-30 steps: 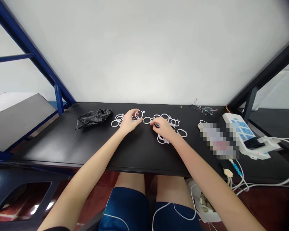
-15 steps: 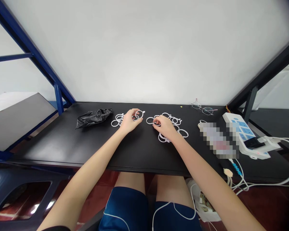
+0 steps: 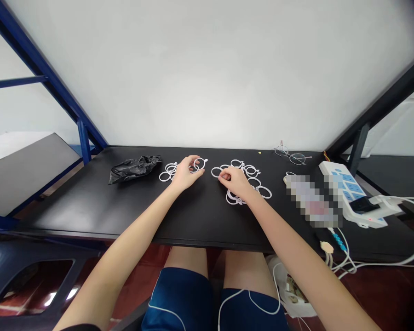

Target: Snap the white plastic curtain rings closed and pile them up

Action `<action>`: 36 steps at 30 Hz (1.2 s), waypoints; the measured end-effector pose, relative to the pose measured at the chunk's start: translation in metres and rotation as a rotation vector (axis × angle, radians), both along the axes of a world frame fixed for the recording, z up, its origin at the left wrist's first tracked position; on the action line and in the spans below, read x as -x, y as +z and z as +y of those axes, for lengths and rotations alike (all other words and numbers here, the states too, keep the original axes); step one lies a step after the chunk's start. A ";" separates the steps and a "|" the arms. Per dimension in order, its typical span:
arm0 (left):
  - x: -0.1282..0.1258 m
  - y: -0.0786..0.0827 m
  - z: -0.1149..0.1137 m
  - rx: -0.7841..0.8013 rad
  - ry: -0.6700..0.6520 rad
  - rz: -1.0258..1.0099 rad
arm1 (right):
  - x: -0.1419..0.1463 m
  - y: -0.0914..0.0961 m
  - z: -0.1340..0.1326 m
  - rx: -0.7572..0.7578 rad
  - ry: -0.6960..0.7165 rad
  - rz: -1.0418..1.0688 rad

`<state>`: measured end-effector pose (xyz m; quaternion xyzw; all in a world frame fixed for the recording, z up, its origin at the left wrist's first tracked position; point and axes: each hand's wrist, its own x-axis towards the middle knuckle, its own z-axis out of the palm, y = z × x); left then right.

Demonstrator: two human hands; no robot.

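Two heaps of white plastic rings lie on the black table [image 3: 89,202]. My left hand [image 3: 183,174] pinches one white ring [image 3: 200,163] just right of the smaller left heap [image 3: 168,171]. My right hand [image 3: 233,180] rests over the bigger right heap [image 3: 251,180], with its fingertips closed on a ring [image 3: 216,172] at that heap's left edge. About a hand's width of bare table separates the two hands.
A crumpled black plastic bag [image 3: 134,168] lies left of the rings. Wire-framed glasses [image 3: 293,156] sit at the back right. A white power strip [image 3: 352,193] with cables and a blurred object [image 3: 312,202] occupy the right side. Blue frame posts [image 3: 84,142] stand at left.
My right hand has shifted slightly toward the back, and the ring at its fingertips has slid a little to the right. My left hand has stayed put.
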<state>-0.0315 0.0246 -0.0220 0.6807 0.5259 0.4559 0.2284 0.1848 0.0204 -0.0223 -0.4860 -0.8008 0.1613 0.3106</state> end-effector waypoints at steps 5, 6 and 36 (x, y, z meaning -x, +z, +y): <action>0.000 0.001 0.000 0.004 -0.003 -0.010 | 0.000 -0.002 0.005 0.123 -0.062 0.347; 0.000 0.001 0.000 0.006 -0.003 -0.010 | -0.001 -0.002 0.007 0.150 -0.071 0.399; 0.032 0.009 0.000 -0.110 0.265 0.787 | 0.000 0.010 0.003 0.132 -0.130 0.718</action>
